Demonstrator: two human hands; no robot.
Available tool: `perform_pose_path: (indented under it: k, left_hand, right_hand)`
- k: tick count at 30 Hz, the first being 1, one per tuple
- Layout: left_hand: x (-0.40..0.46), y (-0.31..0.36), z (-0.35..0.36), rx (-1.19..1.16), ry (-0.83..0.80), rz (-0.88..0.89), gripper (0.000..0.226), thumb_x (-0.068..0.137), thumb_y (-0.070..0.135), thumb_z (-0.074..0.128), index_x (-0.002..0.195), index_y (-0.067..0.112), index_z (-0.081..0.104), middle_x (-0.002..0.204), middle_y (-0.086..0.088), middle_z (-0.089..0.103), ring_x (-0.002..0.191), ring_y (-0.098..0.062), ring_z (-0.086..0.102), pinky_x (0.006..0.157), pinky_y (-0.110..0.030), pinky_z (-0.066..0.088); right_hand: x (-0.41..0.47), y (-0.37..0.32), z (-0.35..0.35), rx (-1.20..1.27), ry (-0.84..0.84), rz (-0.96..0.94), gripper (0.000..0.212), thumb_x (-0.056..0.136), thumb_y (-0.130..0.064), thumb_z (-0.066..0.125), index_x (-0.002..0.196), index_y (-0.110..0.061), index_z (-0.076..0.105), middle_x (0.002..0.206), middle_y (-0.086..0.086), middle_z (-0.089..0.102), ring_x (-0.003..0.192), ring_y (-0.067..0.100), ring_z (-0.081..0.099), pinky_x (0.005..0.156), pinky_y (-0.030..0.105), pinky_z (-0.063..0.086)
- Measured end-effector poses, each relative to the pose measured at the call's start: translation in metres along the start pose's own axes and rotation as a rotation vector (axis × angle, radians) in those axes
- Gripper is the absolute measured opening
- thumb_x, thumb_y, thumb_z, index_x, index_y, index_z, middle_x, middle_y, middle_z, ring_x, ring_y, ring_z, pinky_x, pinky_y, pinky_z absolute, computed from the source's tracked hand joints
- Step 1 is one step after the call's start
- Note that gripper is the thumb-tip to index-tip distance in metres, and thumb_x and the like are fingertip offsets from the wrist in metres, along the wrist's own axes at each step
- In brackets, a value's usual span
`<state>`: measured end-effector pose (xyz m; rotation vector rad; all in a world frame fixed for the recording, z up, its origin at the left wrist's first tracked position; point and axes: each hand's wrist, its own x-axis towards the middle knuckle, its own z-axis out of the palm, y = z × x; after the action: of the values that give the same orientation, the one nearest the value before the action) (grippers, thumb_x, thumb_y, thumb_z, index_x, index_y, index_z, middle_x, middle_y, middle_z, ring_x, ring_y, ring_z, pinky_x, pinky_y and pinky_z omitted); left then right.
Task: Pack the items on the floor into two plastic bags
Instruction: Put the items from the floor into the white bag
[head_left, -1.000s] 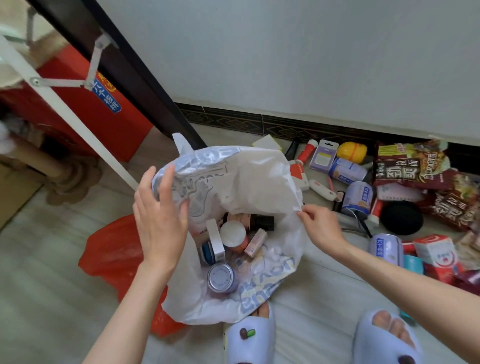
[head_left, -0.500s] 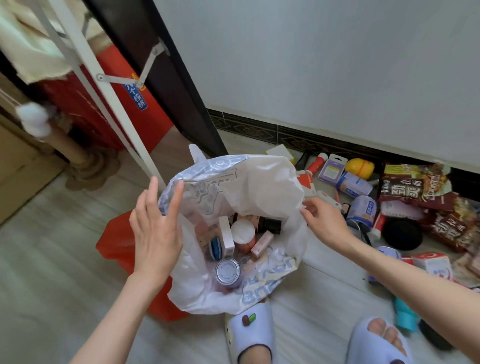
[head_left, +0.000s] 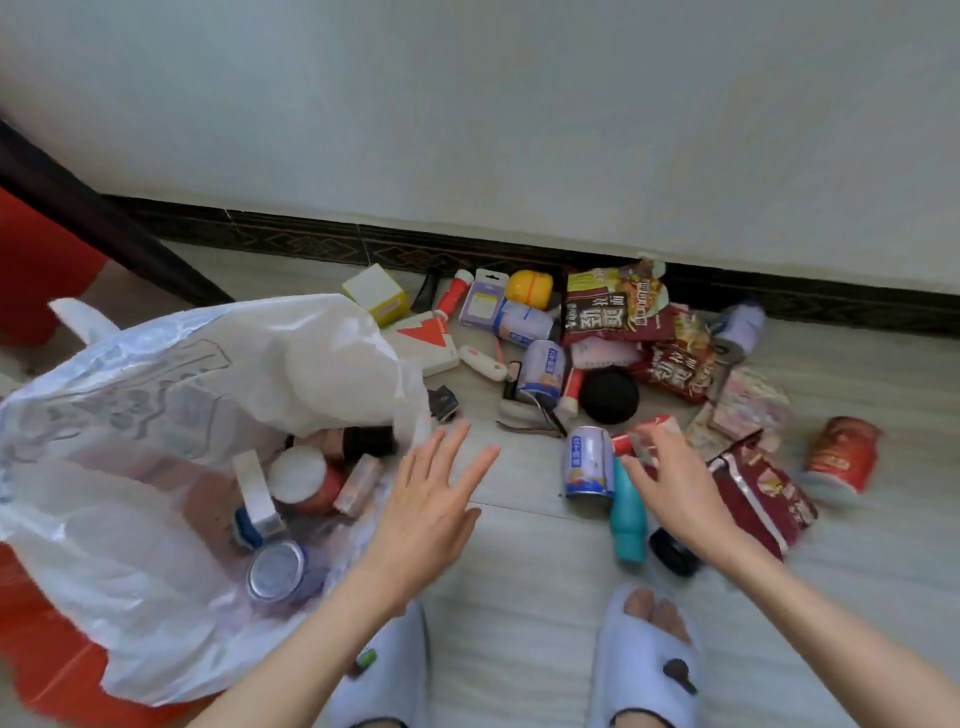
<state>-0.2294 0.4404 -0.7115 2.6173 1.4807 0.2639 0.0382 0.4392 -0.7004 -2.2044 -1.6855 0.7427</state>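
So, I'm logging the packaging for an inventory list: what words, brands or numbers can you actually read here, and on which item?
"劲爽" in large white characters, on the dark noodle packet by the wall; its smaller print is blurred.
Large white characters on the second noodle packet: too blurred to read.
Print on the white plastic bag: crumpled, unreadable.
Labels on the blue-and-white can and the red cup: too blurred.
No numbers legible.

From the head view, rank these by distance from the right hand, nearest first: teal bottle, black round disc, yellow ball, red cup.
Measured from the right hand:
1. Teal bottle, just to its left, by the fingers.
2. Black round disc, beyond it, toward the wall.
3. Red cup, off to the right.
4. Yellow ball, by the baseboard.
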Motion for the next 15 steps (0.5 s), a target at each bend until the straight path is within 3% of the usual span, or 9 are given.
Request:
perform_pose_path:
  k: [3,6,9,12,15]
  left_hand:
    - [0.020,0.013,0.042,-0.031,-0.122,0.061,0.092,0.055,0.031,0.083,0.135,0.022,0.038,0.136,-0.019,0.047,0.117,-0.039,0.052,0.088,-0.045,0.047]
    - [0.043,0.028,0.076,-0.083,-0.229,0.117,0.097,0.051,0.034,0.085,0.134,0.020,0.037,0.134,-0.021,0.048,0.116,-0.041,0.052,0.088,-0.046,0.047]
    - [0.075,0.040,0.102,-0.189,-0.297,0.156,0.097,0.062,0.031,0.082,0.141,0.019,0.027,0.143,-0.024,0.034,0.129,-0.041,0.037,0.102,-0.047,0.036]
    - [0.109,0.050,0.123,-0.278,-0.328,0.180,0.099,0.070,0.034,0.076,0.147,0.018,0.016,0.152,-0.022,0.011,0.141,-0.035,0.013,0.113,-0.038,0.017]
    - [0.128,0.054,0.139,-0.271,-0.397,0.256,0.096,0.068,0.032,0.075,0.145,0.017,0.021,0.150,-0.024,0.013,0.139,-0.035,0.016,0.112,-0.036,0.020]
  right_hand:
    - [-0.012,0.042,0.033,0.070,0.006,0.168,0.035,0.087,-0.013,0.058,0.120,-0.004,0.053,0.118,0.016,0.058,0.109,0.032,0.055,0.092,0.036,0.040]
    - [-0.023,0.062,0.068,0.114,-0.049,0.287,0.036,0.086,-0.011,0.057,0.121,-0.001,0.051,0.117,0.018,0.057,0.107,0.034,0.055,0.091,0.037,0.041]
    - [-0.025,0.068,0.082,0.086,-0.056,0.259,0.042,0.086,-0.009,0.057,0.125,0.002,0.046,0.122,0.019,0.050,0.116,0.034,0.046,0.098,0.032,0.030]
    - [-0.017,0.068,0.082,0.017,-0.100,0.248,0.051,0.087,-0.015,0.056,0.132,-0.002,0.036,0.126,0.017,0.046,0.118,0.033,0.045,0.095,0.032,0.032]
    - [-0.001,0.067,0.085,-0.039,-0.227,0.347,0.053,0.088,-0.024,0.056,0.130,-0.002,0.032,0.123,0.019,0.052,0.112,0.036,0.053,0.085,0.036,0.041]
